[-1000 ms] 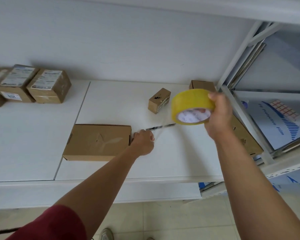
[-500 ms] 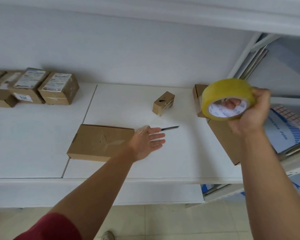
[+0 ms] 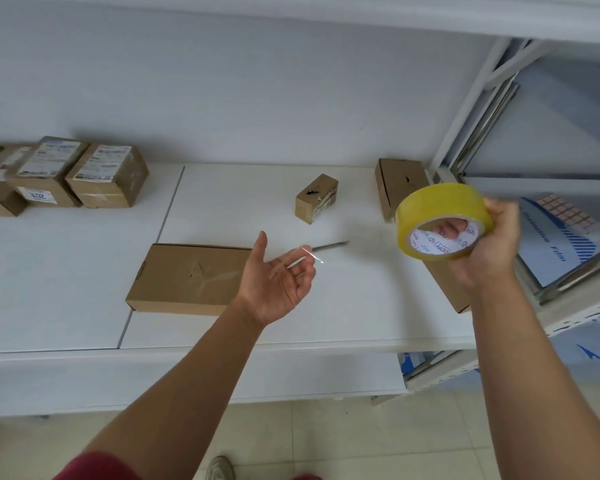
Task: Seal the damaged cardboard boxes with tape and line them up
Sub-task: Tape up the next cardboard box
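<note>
- A white shelf (image 3: 84,271) against a pale wall carries cardboard boxes; metal racking (image 3: 471,109) stands right.
- Since half a second ago the left hand (image 3: 278,282) has lifted off the flat box (image 3: 187,278), turned palm-up and open, holding nothing.
- The right hand (image 3: 489,244) grips the yellow tape roll (image 3: 440,220), held right of that box.

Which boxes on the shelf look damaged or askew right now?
The small box has a torn hole and sits askew. The flat box has a creased top. The right box shows a small puncture.
</note>
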The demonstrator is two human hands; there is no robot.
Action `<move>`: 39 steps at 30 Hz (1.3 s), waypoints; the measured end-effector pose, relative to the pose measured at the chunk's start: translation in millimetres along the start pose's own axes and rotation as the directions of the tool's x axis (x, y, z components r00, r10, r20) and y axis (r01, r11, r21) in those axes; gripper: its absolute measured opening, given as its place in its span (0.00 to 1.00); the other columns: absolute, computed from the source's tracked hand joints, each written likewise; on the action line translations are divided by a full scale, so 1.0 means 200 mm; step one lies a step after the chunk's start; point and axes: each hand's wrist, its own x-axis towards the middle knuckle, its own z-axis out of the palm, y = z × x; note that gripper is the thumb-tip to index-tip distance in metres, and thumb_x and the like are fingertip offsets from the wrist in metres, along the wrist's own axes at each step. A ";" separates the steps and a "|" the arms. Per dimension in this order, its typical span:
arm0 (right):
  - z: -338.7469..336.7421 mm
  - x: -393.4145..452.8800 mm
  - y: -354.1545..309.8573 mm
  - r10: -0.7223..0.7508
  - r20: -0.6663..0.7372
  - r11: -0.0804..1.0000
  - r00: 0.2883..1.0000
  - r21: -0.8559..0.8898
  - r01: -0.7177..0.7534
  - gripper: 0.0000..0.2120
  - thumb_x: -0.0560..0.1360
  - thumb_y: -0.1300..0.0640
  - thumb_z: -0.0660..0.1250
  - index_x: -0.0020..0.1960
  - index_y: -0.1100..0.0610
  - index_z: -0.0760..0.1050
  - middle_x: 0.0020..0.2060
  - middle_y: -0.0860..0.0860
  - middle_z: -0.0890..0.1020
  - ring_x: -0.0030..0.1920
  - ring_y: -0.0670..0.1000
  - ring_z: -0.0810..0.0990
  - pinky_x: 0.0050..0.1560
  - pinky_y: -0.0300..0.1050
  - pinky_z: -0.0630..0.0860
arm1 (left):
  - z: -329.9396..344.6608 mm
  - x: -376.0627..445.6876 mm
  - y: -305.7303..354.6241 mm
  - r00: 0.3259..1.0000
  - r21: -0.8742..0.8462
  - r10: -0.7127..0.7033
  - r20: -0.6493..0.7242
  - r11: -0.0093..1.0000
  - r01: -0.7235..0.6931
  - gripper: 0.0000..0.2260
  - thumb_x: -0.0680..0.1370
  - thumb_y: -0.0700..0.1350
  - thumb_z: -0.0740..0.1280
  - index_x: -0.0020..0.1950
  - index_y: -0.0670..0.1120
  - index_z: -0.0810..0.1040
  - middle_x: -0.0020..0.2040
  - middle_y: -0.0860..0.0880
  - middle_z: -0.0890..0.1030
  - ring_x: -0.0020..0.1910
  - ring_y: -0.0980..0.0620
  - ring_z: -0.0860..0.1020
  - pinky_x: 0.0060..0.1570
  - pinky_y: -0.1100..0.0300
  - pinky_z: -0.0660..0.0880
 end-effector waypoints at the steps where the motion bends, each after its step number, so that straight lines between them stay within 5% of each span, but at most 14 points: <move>1: -0.01 0.00 0.00 0.003 0.002 1.000 1.000 -0.007 -0.003 0.07 0.73 0.50 0.61 0.40 0.53 0.73 0.35 0.51 0.77 0.39 0.51 0.79 0.45 0.44 0.78 | 0.01 -0.02 0.01 1.000 0.007 0.006 -0.008 1.000 -0.006 0.34 0.73 0.70 0.61 0.54 0.39 0.80 0.43 0.42 0.83 0.40 0.47 0.83 0.39 0.56 0.82; 4: -0.02 0.00 0.01 0.015 0.016 0.999 1.000 -0.034 -0.015 0.08 0.74 0.50 0.61 0.39 0.53 0.74 0.34 0.50 0.78 0.39 0.50 0.80 0.45 0.44 0.79 | 0.03 -0.09 0.04 1.000 0.093 0.003 -0.022 0.996 -0.001 0.30 0.73 0.66 0.66 0.55 0.39 0.80 0.45 0.44 0.81 0.40 0.48 0.82 0.39 0.58 0.82; 8: -0.04 0.03 0.02 0.039 0.000 0.995 0.999 -0.091 -0.038 0.08 0.67 0.48 0.65 0.40 0.53 0.74 0.36 0.50 0.77 0.39 0.50 0.79 0.46 0.44 0.77 | 0.03 -0.17 0.08 0.992 0.418 0.058 -0.109 0.908 -0.007 0.05 0.74 0.44 0.71 0.45 0.43 0.83 0.46 0.44 0.85 0.41 0.50 0.84 0.41 0.58 0.82; 12: -0.04 0.04 0.06 0.083 0.011 0.985 0.996 -0.152 -0.080 0.11 0.63 0.47 0.68 0.40 0.52 0.72 0.36 0.50 0.75 0.38 0.51 0.77 0.46 0.46 0.74 | 0.02 -0.27 0.17 0.975 0.661 0.145 -0.168 0.750 0.002 0.03 0.77 0.39 0.67 0.46 0.42 0.79 0.52 0.43 0.85 0.46 0.47 0.85 0.42 0.55 0.81; 20: 0.07 0.00 0.26 0.195 0.101 0.895 0.976 -0.424 -0.135 0.10 0.66 0.47 0.65 0.42 0.53 0.74 0.35 0.51 0.77 0.37 0.50 0.79 0.42 0.44 0.76 | 0.03 -0.55 0.35 0.929 0.975 0.345 -0.133 0.216 0.060 0.11 0.82 0.38 0.63 0.40 0.46 0.73 0.35 0.52 0.75 0.35 0.54 0.76 0.39 0.60 0.79; 23: 0.14 -0.04 0.34 0.210 0.105 0.848 0.972 -0.514 -0.128 0.07 0.66 0.46 0.65 0.38 0.50 0.74 0.34 0.51 0.74 0.34 0.49 0.77 0.41 0.45 0.75 | 0.00 -0.62 0.44 0.897 0.979 0.439 -0.042 -0.161 0.125 0.12 0.81 0.40 0.63 0.38 0.48 0.71 0.30 0.59 0.72 0.30 0.61 0.70 0.33 0.66 0.70; 25: 0.21 -0.08 0.38 0.204 0.129 0.803 0.970 -0.589 -0.090 0.08 0.64 0.44 0.65 0.31 0.48 0.73 0.30 0.50 0.70 0.30 0.49 0.74 0.40 0.46 0.74 | -0.02 -0.65 0.51 0.885 0.945 0.466 0.015 -0.295 0.140 0.11 0.81 0.41 0.63 0.38 0.49 0.72 0.32 0.57 0.74 0.30 0.61 0.71 0.34 0.64 0.71; 29: 0.33 -0.17 0.46 0.162 0.223 0.615 0.961 -0.785 0.079 0.16 0.64 0.40 0.62 0.32 0.52 0.67 0.28 0.43 0.68 0.29 0.44 0.72 0.42 0.49 0.75 | -0.08 -0.70 0.65 0.912 0.943 0.409 -0.030 -0.290 0.161 0.08 0.81 0.38 0.62 0.42 0.46 0.72 0.34 0.51 0.76 0.31 0.56 0.74 0.38 0.56 0.76; 34: 0.46 -0.30 0.56 0.074 0.255 0.383 0.964 -0.900 0.208 0.19 0.66 0.39 0.59 0.35 0.55 0.65 0.28 0.44 0.68 0.34 0.49 0.69 0.38 0.47 0.66 | -0.17 -0.75 0.85 0.985 0.987 0.135 -0.108 0.135 0.090 0.10 0.79 0.32 0.65 0.58 0.43 0.77 0.40 0.52 0.80 0.40 0.56 0.79 0.44 0.63 0.76; 35: 0.48 -0.33 0.57 0.071 0.252 0.380 0.965 -0.901 0.208 0.18 0.66 0.39 0.58 0.35 0.55 0.65 0.28 0.45 0.68 0.34 0.49 0.68 0.38 0.47 0.65 | -0.20 -0.75 0.89 0.987 0.982 0.107 -0.123 0.157 0.106 0.13 0.78 0.32 0.66 0.61 0.44 0.77 0.42 0.52 0.80 0.41 0.57 0.80 0.44 0.65 0.76; 37: 0.51 -0.40 0.61 0.067 0.226 0.414 0.972 -0.893 0.179 0.17 0.67 0.39 0.59 0.34 0.53 0.63 0.28 0.44 0.67 0.32 0.46 0.67 0.37 0.47 0.63 | -0.23 -0.74 0.97 0.985 0.987 0.084 -0.152 0.068 0.146 0.13 0.77 0.31 0.68 0.56 0.46 0.78 0.41 0.52 0.80 0.40 0.58 0.80 0.42 0.68 0.76; 39: 0.54 -0.46 0.64 0.052 0.194 0.419 0.980 -0.895 0.155 0.19 0.66 0.39 0.59 0.35 0.55 0.63 0.27 0.44 0.67 0.31 0.44 0.65 0.37 0.47 0.63 | -0.25 -0.72 1.03 0.983 0.976 0.072 -0.167 -0.133 0.175 0.08 0.74 0.32 0.67 0.43 0.44 0.78 0.37 0.51 0.78 0.37 0.57 0.77 0.39 0.67 0.73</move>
